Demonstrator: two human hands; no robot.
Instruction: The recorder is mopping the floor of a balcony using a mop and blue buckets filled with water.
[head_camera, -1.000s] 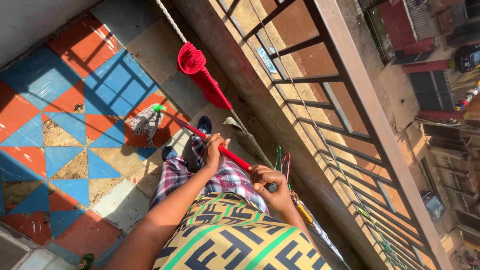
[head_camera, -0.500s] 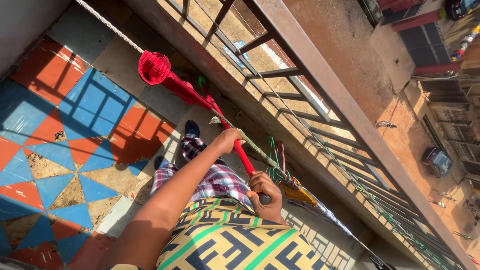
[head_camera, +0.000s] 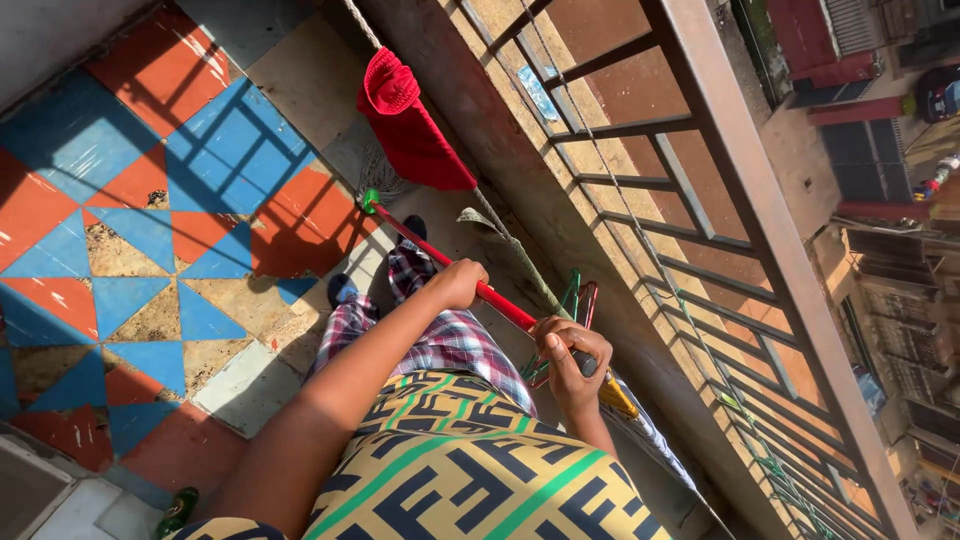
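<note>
Mop (head_camera: 440, 265): red handle, likely light and stiff; soft string head. Left hand (head_camera: 458, 283) closed mid-handle, right hand (head_camera: 568, 352) closed on its end.

Colours and patterns on a tiled balcony, seen from above.
Floor (head_camera: 150, 200): triangle tiles in blue, orange-red and worn speckled tan, with plain grey-beige tiles along the edge. Mop (head_camera: 440, 265): red handle, green collar at the head, pale grey strings, black end cap under the right hand (head_camera: 568, 355). Left hand (head_camera: 460, 283) sits on the red part. Cloth (head_camera: 410, 125) hanging on the line: bright red, knitted-looking top. Top (head_camera: 470, 470): mustard yellow with black geometric blocks and green diagonal stripes. Trousers (head_camera: 440, 345): plaid in red, white and dark blue. Shoes (head_camera: 345, 290): dark blue. Railing (head_camera: 740, 200): brown metal. Hangers (head_camera: 580, 300): green and red. Ground below: reddish-brown earth.
</note>
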